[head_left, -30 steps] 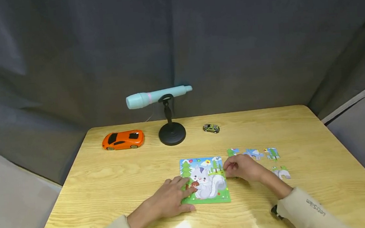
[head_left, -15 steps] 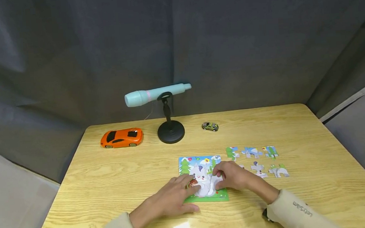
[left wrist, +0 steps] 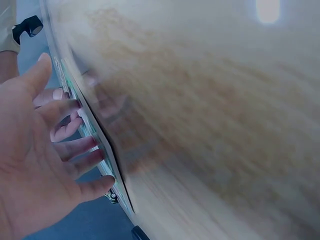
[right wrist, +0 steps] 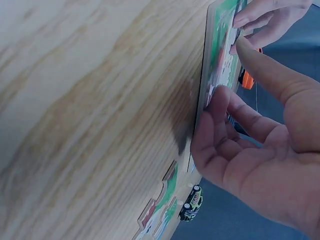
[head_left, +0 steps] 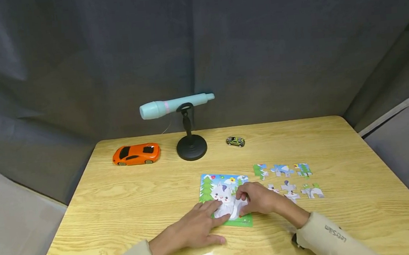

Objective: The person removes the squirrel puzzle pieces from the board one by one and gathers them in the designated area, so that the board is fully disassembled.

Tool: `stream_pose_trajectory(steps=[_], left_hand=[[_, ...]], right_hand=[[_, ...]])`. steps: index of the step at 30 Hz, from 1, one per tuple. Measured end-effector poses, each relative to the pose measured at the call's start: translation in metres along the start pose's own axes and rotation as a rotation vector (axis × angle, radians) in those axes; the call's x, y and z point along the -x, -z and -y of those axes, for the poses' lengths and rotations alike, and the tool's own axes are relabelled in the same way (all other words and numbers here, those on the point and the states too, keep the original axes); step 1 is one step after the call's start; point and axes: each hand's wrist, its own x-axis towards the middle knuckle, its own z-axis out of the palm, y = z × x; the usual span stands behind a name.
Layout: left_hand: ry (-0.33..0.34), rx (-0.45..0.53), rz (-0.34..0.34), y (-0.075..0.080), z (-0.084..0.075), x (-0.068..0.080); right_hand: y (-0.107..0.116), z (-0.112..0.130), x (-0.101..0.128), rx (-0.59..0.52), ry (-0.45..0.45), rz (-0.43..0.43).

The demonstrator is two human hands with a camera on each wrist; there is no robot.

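A square squirrel jigsaw puzzle (head_left: 209, 187) lies on the table between the two hands. My left hand (head_left: 198, 226) rests on its lower left part, fingers spread and nearly straight; the left wrist view shows their tips on the surface. My right hand (head_left: 258, 198) is at the puzzle's right side, fingers curled, with thumb and index finger touching the picture. In the right wrist view a gap shows between thumb (right wrist: 247, 55) and index finger; whether they pinch a piece is hidden. Loose jigsaw pieces (head_left: 313, 192) lie in two rows to the right, one partly behind my right hand.
At the back of the wooden table (head_left: 124, 206) stand an orange toy car (head_left: 136, 154), a light blue microphone (head_left: 175, 106) on a black stand (head_left: 191, 147), and a small patterned toy car (head_left: 235, 142). A dark grey curtain (head_left: 256, 51) hangs behind.
My right hand has moved left from beside the puzzle onto its right part. The puzzle has turned slightly and shifted a little left. My left hand has slid slightly right.
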Motion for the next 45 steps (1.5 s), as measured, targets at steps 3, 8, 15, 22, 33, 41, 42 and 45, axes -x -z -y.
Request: stream_pose_trajectory(steps=[3, 8, 15, 22, 33, 41, 42, 45], left_hand=[[-0.005, -0.008, -0.003, -0.001, 0.0, 0.0], [-0.012, -0.012, -0.008, -0.002, 0.0, -0.001], [-0.026, -0.047, -0.04, -0.002, 0.0, -0.003], [-0.018, -0.052, -0.051, -0.001, -0.004, -0.004], [-0.003, -0.046, -0.028, -0.002, -0.005, -0.005], [0.012, -0.025, -0.016, 0.0, -0.007, -0.004], [0.012, -0.028, -0.016, 0.0, -0.007, -0.004], [0.012, -0.031, -0.018, 0.0, -0.007, -0.004]], right_hand=[[-0.002, 0.001, -0.001, 0.009, 0.006, 0.0], [-0.008, 0.006, -0.002, 0.047, -0.01, -0.019], [-0.012, 0.017, 0.0, 0.064, -0.113, -0.065], [-0.012, 0.017, 0.001, 0.048, -0.122, -0.077], [0.0, -0.001, 0.001, -0.067, 0.041, -0.002], [0.008, -0.018, 0.006, -0.275, 0.095, 0.053], [0.009, -0.019, 0.007, -0.297, 0.093, 0.055], [0.015, -0.022, 0.011, -0.349, 0.084, 0.051]])
